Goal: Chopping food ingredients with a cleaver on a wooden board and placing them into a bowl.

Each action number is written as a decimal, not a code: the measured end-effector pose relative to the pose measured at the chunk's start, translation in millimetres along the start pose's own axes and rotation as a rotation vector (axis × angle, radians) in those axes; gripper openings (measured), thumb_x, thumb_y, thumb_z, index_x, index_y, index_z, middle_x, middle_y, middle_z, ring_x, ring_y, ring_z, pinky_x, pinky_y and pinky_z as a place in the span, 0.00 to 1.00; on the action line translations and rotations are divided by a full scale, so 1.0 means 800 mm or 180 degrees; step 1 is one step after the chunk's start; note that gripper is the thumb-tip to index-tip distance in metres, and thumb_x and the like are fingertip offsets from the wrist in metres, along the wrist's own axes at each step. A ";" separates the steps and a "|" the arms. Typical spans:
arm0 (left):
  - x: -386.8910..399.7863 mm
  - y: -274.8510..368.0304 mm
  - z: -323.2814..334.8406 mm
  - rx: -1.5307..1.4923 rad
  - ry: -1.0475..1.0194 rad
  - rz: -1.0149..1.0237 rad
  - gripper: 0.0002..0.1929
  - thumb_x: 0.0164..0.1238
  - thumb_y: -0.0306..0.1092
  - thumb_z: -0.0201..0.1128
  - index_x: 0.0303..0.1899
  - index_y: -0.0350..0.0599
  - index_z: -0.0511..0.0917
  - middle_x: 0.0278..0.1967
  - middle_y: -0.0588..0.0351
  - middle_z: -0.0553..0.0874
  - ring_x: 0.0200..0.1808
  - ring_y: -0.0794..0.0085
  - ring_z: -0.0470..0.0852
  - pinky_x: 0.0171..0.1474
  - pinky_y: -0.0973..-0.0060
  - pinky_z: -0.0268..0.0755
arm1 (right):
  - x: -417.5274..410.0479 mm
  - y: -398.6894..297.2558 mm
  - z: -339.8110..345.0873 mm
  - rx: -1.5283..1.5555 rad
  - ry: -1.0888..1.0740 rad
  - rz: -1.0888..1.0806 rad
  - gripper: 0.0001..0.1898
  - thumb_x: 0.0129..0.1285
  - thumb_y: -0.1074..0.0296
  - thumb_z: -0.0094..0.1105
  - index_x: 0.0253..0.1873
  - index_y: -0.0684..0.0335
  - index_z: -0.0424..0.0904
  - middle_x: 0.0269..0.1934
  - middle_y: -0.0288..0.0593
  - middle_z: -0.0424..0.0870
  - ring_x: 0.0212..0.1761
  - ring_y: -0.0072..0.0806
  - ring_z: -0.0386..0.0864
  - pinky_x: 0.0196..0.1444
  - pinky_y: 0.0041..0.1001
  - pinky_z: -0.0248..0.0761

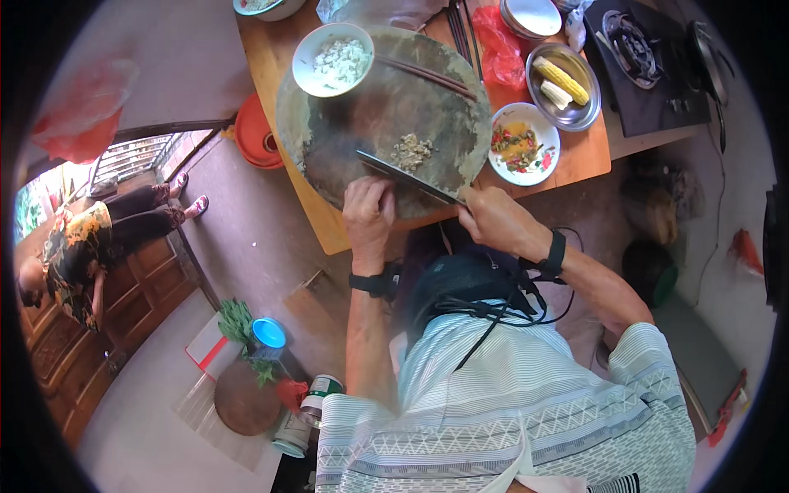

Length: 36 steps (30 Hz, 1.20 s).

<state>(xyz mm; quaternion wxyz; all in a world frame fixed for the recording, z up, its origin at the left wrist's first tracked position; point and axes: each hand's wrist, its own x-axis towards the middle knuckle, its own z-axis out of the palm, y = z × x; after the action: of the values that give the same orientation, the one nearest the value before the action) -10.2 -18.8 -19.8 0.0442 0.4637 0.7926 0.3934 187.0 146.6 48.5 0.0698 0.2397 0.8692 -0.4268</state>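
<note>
My right hand (502, 219) is wrapped around the handle of a cleaver (407, 177), its blade angled up to the left across the near part of a round wooden chopping board (345, 129). A small heap of finely chopped food (412, 153) lies just beyond the blade. My left hand (368, 206) is at the near edge of the board, close to the blade's far end; its fingers are curled, and whether they pinch anything is hidden. A white bowl of chopped pale food (336, 61) stands on the board's far left, with brown chopsticks (428, 77) beside it.
The board rests on a wooden table (585, 157). To its right are a plate of chopped peppers in liquid (524, 145), a metal bowl with corn pieces (570, 114), a red plastic bag (499, 52) and a gas stove (647, 68). A person (86, 246) stands near the doorway at left.
</note>
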 end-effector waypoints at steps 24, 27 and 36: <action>0.007 0.006 0.004 0.0103 -0.0149 0.0011 0.09 0.66 0.19 0.74 0.43 0.45 0.88 0.44 0.53 0.93 0.51 0.54 0.90 0.58 0.58 0.81 | -0.003 0.008 -0.003 0.0301 -0.0078 0.0351 0.12 0.77 0.66 0.64 0.48 0.72 0.85 0.34 0.72 0.86 0.40 0.71 0.87 0.44 0.58 0.79; 0.007 0.006 0.006 0.0082 -0.0061 -0.0081 0.08 0.66 0.20 0.75 0.43 0.45 0.88 0.44 0.53 0.93 0.51 0.54 0.90 0.57 0.58 0.80 | -0.007 0.002 -0.018 0.0237 -0.0143 0.0337 0.12 0.77 0.66 0.64 0.47 0.73 0.85 0.33 0.72 0.86 0.39 0.70 0.88 0.45 0.58 0.81; 0.006 0.005 -0.001 -0.0024 -0.0063 -0.0112 0.08 0.68 0.18 0.73 0.44 0.42 0.90 0.42 0.52 0.94 0.49 0.55 0.92 0.55 0.62 0.83 | -0.002 0.008 -0.029 0.0148 -0.0550 0.0340 0.11 0.77 0.68 0.63 0.50 0.72 0.85 0.35 0.69 0.87 0.39 0.68 0.87 0.44 0.54 0.79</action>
<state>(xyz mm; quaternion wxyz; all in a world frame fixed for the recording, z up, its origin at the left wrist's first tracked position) -10.8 -15.1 -15.3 0.0607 0.4533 0.7988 0.3909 193.5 167.1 59.1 0.1616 0.2496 0.8358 -0.4616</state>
